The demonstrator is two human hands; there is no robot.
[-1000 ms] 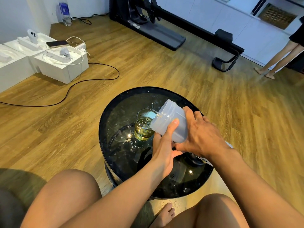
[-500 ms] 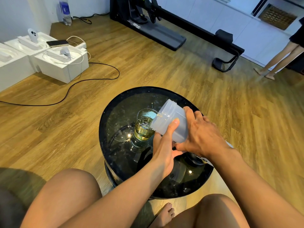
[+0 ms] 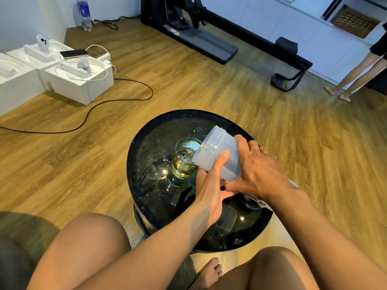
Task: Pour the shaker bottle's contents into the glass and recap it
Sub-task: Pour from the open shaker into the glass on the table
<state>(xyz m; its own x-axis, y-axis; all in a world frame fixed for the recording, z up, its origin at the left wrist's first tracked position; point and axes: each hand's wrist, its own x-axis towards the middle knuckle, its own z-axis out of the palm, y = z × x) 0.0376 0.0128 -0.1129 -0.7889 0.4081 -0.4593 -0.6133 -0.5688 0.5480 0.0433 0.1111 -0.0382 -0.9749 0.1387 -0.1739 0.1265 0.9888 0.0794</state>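
Observation:
A translucent white shaker bottle (image 3: 217, 150), uncapped, is tipped to the left with its threaded mouth over the rim of a clear glass (image 3: 185, 160). The glass stands on a round black glass-topped table (image 3: 150, 143) and holds yellowish liquid, bubbling where the stream lands. My left hand (image 3: 209, 185) grips the bottle from below, thumb up its near side. My right hand (image 3: 255, 170) holds the bottle's base from the right. A dark round object, possibly the cap (image 3: 248, 200), lies on the table partly hidden under my right wrist.
White boxes (image 3: 81, 80) with cables and a phone (image 3: 74, 53) sit on the wooden floor at left, a black cable (image 3: 117, 99) trailing beside them. A black exercise machine (image 3: 209, 40) stands at the back. Another person's bare legs (image 3: 356, 76) are at far right. My knees frame the table's near edge.
The bottle stays tipped over the glass with both hands in the same grip. The liquid in the glass keeps bubbling; its level looks about the same.

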